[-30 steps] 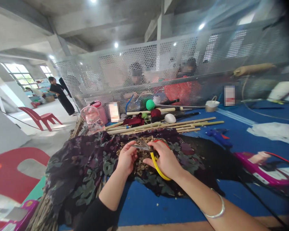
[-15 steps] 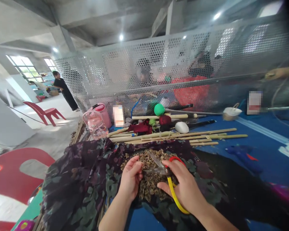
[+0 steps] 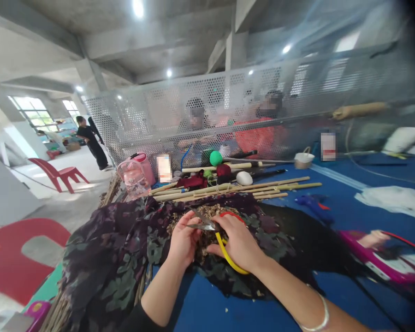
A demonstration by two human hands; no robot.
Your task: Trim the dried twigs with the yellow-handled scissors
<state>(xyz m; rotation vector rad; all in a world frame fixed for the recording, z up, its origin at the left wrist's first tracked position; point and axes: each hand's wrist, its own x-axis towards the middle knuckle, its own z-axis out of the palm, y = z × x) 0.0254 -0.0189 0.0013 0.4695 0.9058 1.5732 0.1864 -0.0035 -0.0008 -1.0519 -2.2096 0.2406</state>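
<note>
In my right hand (image 3: pixel 242 244) is a pair of scissors (image 3: pixel 207 226) with one yellow and one red handle, the blades parted and pointing left. My left hand (image 3: pixel 183 242) is closed, thumb against fingers, right at the blade tips. Whatever is pinched there is too small to make out. Under both hands lies a heap of dried brown scraps (image 3: pixel 210 210), partly covered by them. The heap rests on dark cloth (image 3: pixel 121 258) with a grey-green leaf pattern.
Bamboo sticks (image 3: pixel 214 189), yarn balls (image 3: pixel 223 171) and a pink bottle (image 3: pixel 138 173) lie beyond the cloth, before a perforated metal screen (image 3: pixel 138 115). People sit behind it. At right are a blue glue gun (image 3: pixel 313 207) and a magenta-and-white device (image 3: pixel 383 263). Red chairs (image 3: pixel 17 258) stand left.
The scissors have moved left and up, their blades now over my left fingers. The view has shifted, so more of the right side of the table shows.
</note>
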